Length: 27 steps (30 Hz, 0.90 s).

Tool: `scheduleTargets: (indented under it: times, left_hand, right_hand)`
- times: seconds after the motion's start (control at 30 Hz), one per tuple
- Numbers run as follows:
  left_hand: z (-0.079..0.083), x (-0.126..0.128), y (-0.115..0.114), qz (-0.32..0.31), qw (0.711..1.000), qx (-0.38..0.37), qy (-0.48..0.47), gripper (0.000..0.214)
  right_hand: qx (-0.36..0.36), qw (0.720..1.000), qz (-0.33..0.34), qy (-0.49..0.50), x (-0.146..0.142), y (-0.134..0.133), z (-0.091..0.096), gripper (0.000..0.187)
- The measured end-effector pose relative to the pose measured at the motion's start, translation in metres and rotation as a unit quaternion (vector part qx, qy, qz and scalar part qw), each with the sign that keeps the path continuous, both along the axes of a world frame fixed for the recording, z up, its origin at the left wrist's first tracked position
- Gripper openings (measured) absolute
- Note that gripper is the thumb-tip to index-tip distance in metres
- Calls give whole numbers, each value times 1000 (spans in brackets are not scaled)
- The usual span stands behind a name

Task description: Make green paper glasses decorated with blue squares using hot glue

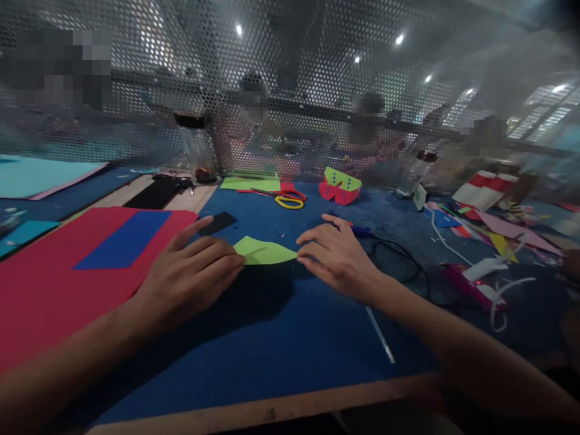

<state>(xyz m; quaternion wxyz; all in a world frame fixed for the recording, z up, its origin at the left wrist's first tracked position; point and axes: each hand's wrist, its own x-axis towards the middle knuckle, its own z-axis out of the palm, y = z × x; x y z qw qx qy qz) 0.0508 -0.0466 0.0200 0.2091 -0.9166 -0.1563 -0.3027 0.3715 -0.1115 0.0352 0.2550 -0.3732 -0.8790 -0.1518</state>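
A small light-green paper piece (264,251) lies on the blue sheet (281,326) covering the table. My left hand (190,278) rests palm down at its left end, fingers stretched together and pressing on that edge. My right hand (338,257) is at its right end, fingers curled and pinching the paper's tip. A small black strip (218,223) lies just behind my left hand.
A red sheet (40,290) with a blue rectangle (124,240) lies at left. Scissors (285,196) and a red-and-green paper craft (341,185) sit farther back. Black cable (403,260), a glue gun (471,290) and paper scraps (502,232) fill the right. A perforated metal screen (290,90) stands behind.
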Motion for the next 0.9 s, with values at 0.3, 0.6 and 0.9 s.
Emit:
scheduleTargets:
  times: [0.3,0.6,0.9]
  left_hand:
    - [-16,8,-2,-36,994,-104,18,17]
    - [-17,7,-3,-59,983,-172,29,16]
    - [-30,9,-13,-87,969,-226,40,15]
  right_hand:
    - [-96,994,16,-59,1,-6,-16,7]
    - [-140,984,32,-106,-3,-4,-20,6]
    - [-157,982,25,-104,7,-19,-23,10]
